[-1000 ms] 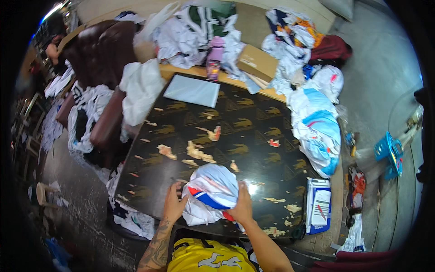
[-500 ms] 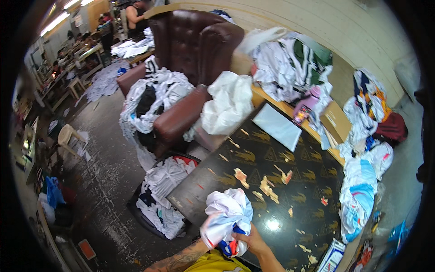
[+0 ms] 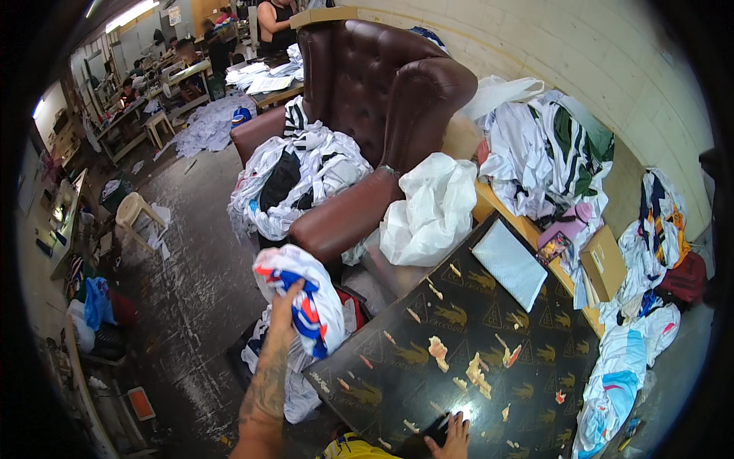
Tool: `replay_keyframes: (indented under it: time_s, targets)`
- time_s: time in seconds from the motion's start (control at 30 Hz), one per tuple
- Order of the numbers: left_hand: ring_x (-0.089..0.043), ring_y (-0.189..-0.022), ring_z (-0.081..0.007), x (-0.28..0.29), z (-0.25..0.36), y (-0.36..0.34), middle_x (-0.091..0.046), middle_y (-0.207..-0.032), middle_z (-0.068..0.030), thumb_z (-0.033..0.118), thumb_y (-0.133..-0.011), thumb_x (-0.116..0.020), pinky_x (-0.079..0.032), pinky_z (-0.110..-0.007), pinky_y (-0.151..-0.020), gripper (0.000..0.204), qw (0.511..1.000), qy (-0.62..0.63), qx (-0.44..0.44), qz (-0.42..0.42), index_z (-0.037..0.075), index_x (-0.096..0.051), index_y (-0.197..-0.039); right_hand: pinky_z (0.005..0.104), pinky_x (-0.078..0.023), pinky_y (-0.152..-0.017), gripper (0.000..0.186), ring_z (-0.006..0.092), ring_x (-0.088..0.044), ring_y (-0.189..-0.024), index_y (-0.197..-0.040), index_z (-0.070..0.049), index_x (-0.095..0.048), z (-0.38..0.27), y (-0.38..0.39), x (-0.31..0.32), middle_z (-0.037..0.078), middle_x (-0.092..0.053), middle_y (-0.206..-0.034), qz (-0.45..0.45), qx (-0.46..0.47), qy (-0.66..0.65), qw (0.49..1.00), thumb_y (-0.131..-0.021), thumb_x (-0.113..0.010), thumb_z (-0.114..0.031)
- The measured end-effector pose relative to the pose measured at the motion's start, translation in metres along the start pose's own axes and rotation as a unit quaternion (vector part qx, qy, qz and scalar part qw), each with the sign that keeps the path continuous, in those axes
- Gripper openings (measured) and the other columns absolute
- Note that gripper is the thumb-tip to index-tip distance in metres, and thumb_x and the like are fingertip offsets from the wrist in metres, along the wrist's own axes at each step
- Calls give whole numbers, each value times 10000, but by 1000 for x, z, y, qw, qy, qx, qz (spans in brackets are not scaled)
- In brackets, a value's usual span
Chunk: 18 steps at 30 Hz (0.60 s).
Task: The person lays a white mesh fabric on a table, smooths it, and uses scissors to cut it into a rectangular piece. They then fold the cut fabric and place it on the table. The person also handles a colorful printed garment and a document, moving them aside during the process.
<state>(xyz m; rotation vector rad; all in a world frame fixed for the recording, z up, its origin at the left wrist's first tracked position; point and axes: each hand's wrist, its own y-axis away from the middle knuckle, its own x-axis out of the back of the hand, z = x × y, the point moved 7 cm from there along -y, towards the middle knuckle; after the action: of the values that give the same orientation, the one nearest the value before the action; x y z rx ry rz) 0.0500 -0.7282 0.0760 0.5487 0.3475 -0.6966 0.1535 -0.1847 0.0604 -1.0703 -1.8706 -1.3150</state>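
My left hand [image 3: 286,303] is closed on a bunched white garment [image 3: 306,269] with blue and red parts. I hold it at arm's length in front of the armchair's armrest, over a dark open container heaped with white clothes [image 3: 300,398]. The garment hides much of that heap. My right hand [image 3: 453,439] lies on the black table [image 3: 489,419] at its near edge, fingers spread and nothing in it.
A brown leather armchair [image 3: 352,92] holds piled garments [image 3: 325,164]. Beside it stand a white plastic bag [image 3: 432,206] and a silvery padded envelope [image 3: 508,264]. Clothes heaps [image 3: 520,157], a cardboard box [image 3: 602,264] and a bundle [image 3: 619,382] line the right. A plastic stool [image 3: 138,218] stands left.
The garment has moved from in front of my body to the left, over the container, in my left hand. My right hand has let go and rests on the table.
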Motion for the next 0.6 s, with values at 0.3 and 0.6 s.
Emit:
replay_keyframes:
  time_s: [0.3,0.6]
  targets:
    - [-705,-1232,-435,-85,102,-233,-743,-1318,-237,490,-981,-709,-510,-600,-1089,601,837,-496,-213,87,47,-670,-1386,708,-143,-1291,1162,536,-95,-1648,-1761,-133,-181,12,-2,-18,220,-116,-1823,-14,-16,-24,999,-885,-813,-562]
    - [-107,-1658,-477,-240,-217,15,-101,-1802,-244,431,-959,-782,-119,-738,-1289,811,636,-681,-247,-267,124,-451,-1633,704,-243,-1260,878,527,-246,-1611,-1659,-172,-441,34,-3,-1,193,-345,-1750,70,-25,-124,990,-933,-786,-526]
